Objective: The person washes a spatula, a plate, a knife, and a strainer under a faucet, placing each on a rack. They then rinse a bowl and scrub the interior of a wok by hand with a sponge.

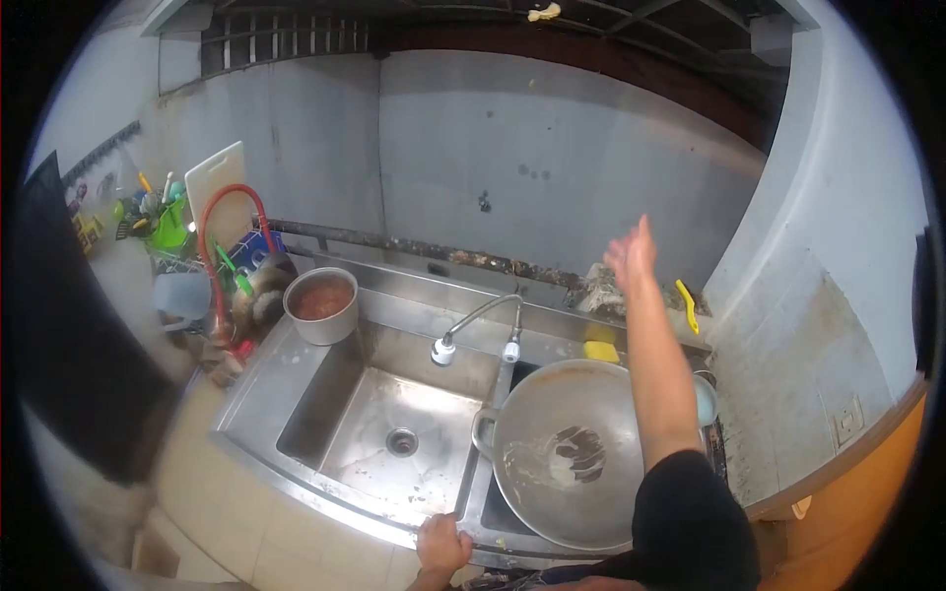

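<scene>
My right hand (634, 258) is stretched out past the back edge of the counter, fingers extended, with nothing in it. High above it, against the roof frame, a pale yellowish scrap (544, 13) appears in the air. My left hand (443, 544) rests at the front, its fingers curled over the rim of the steel sink (394, 517). Below my right arm a large metal wok (537, 419) holds a little liquid at its bottom. A yellow sponge (600, 352) lies behind the wok, and a yellow-handled tool (687, 306) leans near the wall.
A curved faucet (483, 320) reaches over the basin. On the left corner stands a pot (321, 305) of reddish-brown contents. Further left are a red hose (205, 236), a white cutting board (219, 192) and a green utensil basket (172, 227). Grey walls enclose the back and right.
</scene>
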{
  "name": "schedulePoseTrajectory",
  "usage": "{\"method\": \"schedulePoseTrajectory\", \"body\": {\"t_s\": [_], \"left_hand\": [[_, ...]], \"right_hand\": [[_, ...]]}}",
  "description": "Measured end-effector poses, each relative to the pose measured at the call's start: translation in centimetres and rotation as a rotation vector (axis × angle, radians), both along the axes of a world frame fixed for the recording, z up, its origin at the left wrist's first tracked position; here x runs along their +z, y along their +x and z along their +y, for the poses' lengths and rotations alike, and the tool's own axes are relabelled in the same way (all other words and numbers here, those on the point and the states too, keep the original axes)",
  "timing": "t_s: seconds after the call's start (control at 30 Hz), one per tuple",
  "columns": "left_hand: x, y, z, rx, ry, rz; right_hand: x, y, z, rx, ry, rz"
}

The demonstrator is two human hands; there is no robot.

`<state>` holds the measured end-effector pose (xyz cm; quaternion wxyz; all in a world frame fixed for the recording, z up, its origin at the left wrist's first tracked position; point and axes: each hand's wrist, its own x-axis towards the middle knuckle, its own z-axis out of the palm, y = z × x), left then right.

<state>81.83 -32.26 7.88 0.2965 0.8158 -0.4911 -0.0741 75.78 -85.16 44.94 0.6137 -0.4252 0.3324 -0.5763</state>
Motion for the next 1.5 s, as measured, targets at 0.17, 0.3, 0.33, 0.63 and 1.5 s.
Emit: {"method": "schedulePoseTrajectory", "body": {"t_s": [0.17,0.3,0.33,0.63,1.5], "left_hand": [[0.4,-0.2,0.0,0.005,-0.106,-0.05],[0.4,-0.4,-0.2,0.023,-0.036,-0.052],[0.1,-0.4,-0.3,0.013,-0.119,-0.068],[-0.5,-0.8,-1.0,-0.03,-0.037,-0.104],[-0.9,-1.3,-1.7,-0.052,0.132,-0.193]], "right_hand": [[-17.8,-6.5,4.1,0.146,0.123,0.513],[-29.9,-12.3,9.8,0.276,0.154,0.881],[-32.6,-13.9,11.6,0.315,0.028,1.122],[-43.7,-21.8,24.4,0.92,-0.115,1.779],[-42.1,-21.1,23.3,0.872,0.028,1.777]]}}
